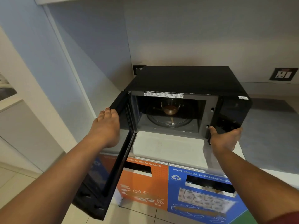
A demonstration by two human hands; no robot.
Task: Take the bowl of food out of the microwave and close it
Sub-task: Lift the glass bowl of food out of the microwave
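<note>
Sitting deep inside microwave [186,97] on the turntable, bowl of food [170,108] is untouched — left hand [106,125] flat on open door [119,143], right hand [225,138] open, gripping front corner w/ nothing held.

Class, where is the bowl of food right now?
In the head view, the bowl of food sits inside the open microwave, on the glass turntable towards the back, untouched by either hand.

Single head-worn view, wide-angle, looking forward and down, close to open microwave [187,101] on counter [169,147].
</note>
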